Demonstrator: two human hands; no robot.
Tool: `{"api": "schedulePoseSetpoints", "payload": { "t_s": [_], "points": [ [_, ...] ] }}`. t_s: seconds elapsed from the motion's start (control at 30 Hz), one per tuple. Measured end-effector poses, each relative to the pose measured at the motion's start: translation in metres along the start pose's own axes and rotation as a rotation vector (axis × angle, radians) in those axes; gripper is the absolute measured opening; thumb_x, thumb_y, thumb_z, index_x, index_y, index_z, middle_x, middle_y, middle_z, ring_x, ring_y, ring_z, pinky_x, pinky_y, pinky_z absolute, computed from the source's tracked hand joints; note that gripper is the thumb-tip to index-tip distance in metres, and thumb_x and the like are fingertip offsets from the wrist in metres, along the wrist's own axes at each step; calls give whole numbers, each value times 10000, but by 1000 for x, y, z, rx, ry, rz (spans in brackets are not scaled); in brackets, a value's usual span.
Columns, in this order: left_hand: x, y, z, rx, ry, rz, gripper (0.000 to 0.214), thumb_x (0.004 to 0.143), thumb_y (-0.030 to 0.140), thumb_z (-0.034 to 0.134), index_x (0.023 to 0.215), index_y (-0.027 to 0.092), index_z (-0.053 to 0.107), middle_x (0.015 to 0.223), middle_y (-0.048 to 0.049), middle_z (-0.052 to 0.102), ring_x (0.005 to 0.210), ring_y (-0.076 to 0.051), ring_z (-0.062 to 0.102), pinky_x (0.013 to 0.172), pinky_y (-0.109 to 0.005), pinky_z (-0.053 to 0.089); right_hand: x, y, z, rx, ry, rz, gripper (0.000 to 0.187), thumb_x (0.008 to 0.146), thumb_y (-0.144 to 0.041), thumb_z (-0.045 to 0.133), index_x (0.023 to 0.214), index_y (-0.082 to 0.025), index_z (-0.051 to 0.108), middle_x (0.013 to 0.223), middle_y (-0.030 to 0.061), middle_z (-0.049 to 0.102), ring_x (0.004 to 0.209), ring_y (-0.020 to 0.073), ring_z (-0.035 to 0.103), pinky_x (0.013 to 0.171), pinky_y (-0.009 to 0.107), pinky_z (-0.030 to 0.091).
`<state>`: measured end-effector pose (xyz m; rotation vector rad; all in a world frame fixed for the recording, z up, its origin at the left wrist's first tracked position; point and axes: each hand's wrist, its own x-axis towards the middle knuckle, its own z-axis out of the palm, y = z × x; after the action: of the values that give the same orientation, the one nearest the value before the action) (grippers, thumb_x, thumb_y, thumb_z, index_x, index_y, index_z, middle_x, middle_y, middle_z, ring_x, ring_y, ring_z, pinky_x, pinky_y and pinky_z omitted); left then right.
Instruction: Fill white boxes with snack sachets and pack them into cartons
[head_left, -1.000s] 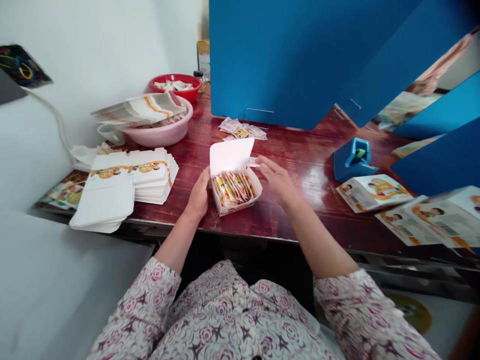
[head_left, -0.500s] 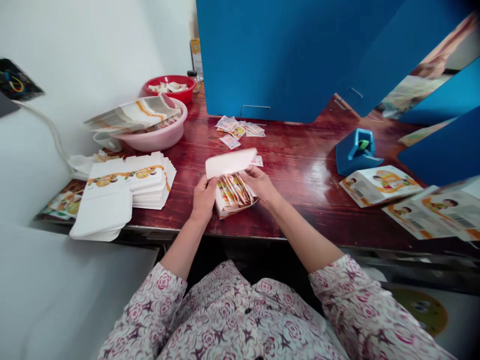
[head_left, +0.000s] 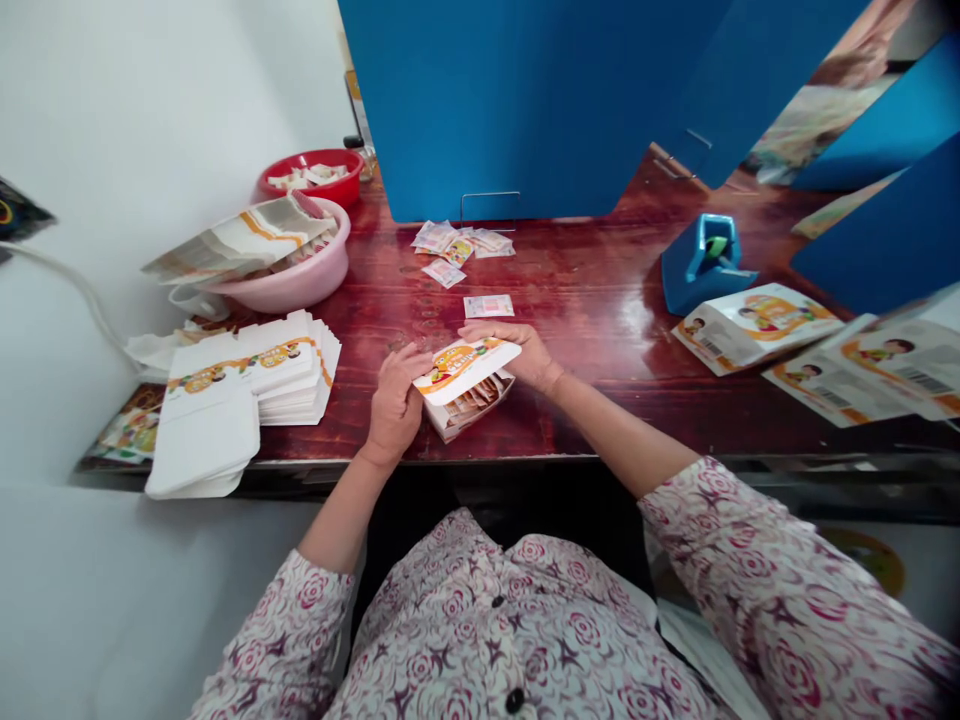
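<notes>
- The glossy reddish-brown wooden counter crosses the middle of the frame; pressure is best sent straight down, since the work lies close to the near edge.
- The stack of flat white cartons with orange cartoon print, lower left of the frame, lies apart from the left arm (so that elbow has room).
- The small white cardboard box with an orange-printed top sits on the counter at the centre of the frame, turned slightly; it should stay square between the palms while the lid is worked.
- The left hand has a partly closed grip, curved round the box's left side with fingertips at the lid; light, steady support should stop the wall bowing.
- The right hand has its grip bent over the lid's far right edge; how firmly it presses, I cannot tell.
- The printed lid slopes over the box with a gap facing the body; lowering it evenly would probably spare the crease.
- The row of thin paper sachets shows in that gap; any corner standing proud could catch.
- The single pale sachet lies just beyond the right fingers, best left undisturbed.
</notes>
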<state>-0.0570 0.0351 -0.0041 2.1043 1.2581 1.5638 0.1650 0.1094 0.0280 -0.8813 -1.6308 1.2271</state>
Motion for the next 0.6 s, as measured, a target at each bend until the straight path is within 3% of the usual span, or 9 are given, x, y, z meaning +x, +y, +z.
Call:
{"api": "schedulePoseSetpoints", "payload": {
  "t_s": [0.17,0.3,0.37,0.47,0.6],
  "points": [
    [-9,20,-15,141,-242,74,414,921,115,409,1236,264,631,1341,-48,660,1389,-220,486,1215,-547,256,-22,-13,-24,-126,-171,-37,161,757,-385,768,901,-320,793,1179,-4,734,1204,225,634,1121,456,437],
    [-15,43,-28,159,-447,85,626,861,176,502,1473,297,444,1518,-63,496,1462,-252,385,1230,-538,244,-32,-21,-40,-300,-338,-81,241,853,-262,661,1056,-339,765,1239,-35,708,1311,207,557,1179,474,370],
    [-16,53,-26,186,-470,69,685,852,281,596,1506,318,396,1547,-74,456,1468,-292,367,1232,-561,218,-33,-24,-44,-385,-415,-111,343,848,-188,643,1140,-344,734,1294,-46,679,1370,198,497,1213,475,320],
    [-19,63,-14,276,-414,25,721,828,433,705,1483,308,432,1528,-115,475,1432,-359,403,1218,-605,184,-35,-25,-48,-460,-472,-175,513,792,-134,678,1265,-332,671,1402,-34,606,1429,213,422,1232,486,281],
    [-21,62,0,380,-360,15,634,864,394,686,1453,282,480,1530,-138,468,1424,-387,407,1209,-619,166,-39,-23,-54,-458,-475,-280,523,798,-148,695,1288,-327,654,1398,-28,611,1444,216,398,1232,499,277]
  ]
}}
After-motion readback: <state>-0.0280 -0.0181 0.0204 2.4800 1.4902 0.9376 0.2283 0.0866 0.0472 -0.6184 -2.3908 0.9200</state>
